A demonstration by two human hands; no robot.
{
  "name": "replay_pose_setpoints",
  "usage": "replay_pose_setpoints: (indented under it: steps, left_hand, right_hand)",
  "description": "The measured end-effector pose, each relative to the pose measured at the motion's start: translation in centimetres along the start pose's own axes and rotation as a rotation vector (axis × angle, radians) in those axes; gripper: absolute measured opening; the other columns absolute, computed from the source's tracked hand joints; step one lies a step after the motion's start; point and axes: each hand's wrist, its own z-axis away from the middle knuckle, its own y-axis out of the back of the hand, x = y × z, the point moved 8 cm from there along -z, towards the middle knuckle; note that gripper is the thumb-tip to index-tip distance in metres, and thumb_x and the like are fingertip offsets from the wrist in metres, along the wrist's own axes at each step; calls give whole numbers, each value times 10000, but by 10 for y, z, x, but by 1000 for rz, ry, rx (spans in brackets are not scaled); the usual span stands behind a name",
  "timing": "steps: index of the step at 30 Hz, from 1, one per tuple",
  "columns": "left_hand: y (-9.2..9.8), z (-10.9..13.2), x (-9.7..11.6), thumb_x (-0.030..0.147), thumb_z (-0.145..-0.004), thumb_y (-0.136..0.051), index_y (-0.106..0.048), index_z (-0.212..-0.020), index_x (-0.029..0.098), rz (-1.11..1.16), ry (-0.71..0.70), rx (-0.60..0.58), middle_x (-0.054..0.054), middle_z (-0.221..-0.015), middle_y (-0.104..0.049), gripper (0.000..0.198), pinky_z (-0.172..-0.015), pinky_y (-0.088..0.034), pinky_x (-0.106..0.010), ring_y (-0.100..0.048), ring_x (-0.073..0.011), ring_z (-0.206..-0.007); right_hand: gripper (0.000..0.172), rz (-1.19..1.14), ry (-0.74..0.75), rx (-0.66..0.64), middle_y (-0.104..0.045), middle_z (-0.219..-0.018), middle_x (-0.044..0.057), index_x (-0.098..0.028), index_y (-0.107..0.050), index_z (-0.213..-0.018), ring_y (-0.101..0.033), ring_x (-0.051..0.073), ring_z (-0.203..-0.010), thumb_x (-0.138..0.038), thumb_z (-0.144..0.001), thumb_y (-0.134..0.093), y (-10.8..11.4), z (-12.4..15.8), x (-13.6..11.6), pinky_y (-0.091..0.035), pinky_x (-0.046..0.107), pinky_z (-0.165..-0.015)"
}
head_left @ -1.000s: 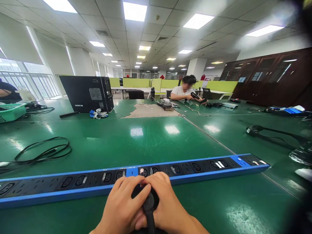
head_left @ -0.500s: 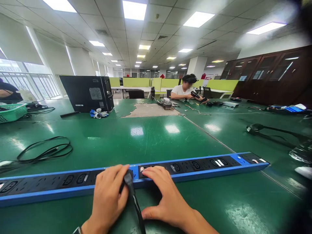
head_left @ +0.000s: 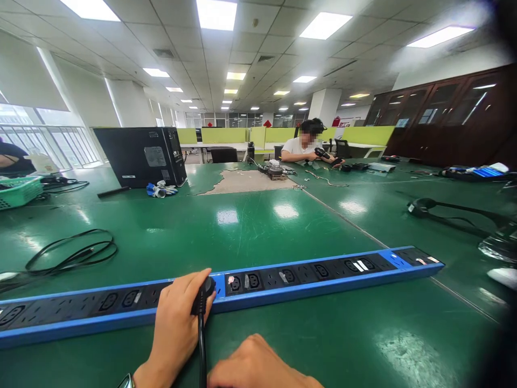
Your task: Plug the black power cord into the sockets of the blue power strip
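Observation:
A long blue and black power strip (head_left: pixel 307 277) lies across the green table (head_left: pixel 242 226) in front of me. My left hand (head_left: pixel 177 326) is closed around a black plug (head_left: pixel 204 293) and presses it against the strip's sockets near the middle; the plug's black cord (head_left: pixel 201 350) runs down towards me. My right hand (head_left: pixel 254 369) rests low on the table near the bottom edge, off the strip, fingers curled under and mostly hidden.
A coiled black cable (head_left: pixel 72 253) lies at left. Further back stand a black computer case (head_left: pixel 141 156), a green basket (head_left: pixel 18 191) and small parts. A person (head_left: pixel 305 148) sits at the far side. Black gear (head_left: pixel 452 213) lies at right.
Both hands held the plug in front of the strip a second ago. My left hand carried it up to the sockets, and my right hand has drawn back from the strip towards me.

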Motion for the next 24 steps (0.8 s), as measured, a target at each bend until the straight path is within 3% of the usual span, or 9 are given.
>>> replay_pose_setpoints:
  steps: [6,14,19,24]
  left_hand:
    - [-3,-2,6,297,-940,-481,-410,-1408,246,-20,-24,-81,-72,-1146,-663,476,-846,-463,-363,-620,-221,-1027]
    - [-6,-3,4,229,-895,-505,-558,-1196,237,71,9,-128,-53,-1116,-692,305,-882,-475,-388,-632,-224,-1029]
    - [-6,-7,9,109,-821,-495,-540,-1252,269,74,-24,-166,-33,-1174,-682,463,-884,-476,-400,-615,-227,-1081]
    - [-9,-3,9,104,-790,-504,-534,-1268,264,49,-25,-162,-39,-1177,-678,505,-895,-467,-394,-609,-226,-1081]
  right_hand:
    - [66,-130,-45,11,-655,-598,-91,-230,-645,-743,-579,58,-489,-227,-804,-619,1,-3,-2,-375,136,-497]
    - [320,-178,-98,124,-624,-558,-62,-236,-637,-636,-554,77,-476,-507,-806,-642,8,0,1,-367,168,-455]
    - [454,-160,-111,235,-598,-496,-49,-230,-602,-548,-539,94,-465,-617,-785,-632,12,2,9,-366,203,-451]
    - [471,-163,-86,234,-617,-506,-34,-227,-637,-588,-547,100,-473,-637,-811,-580,14,1,10,-367,213,-469]
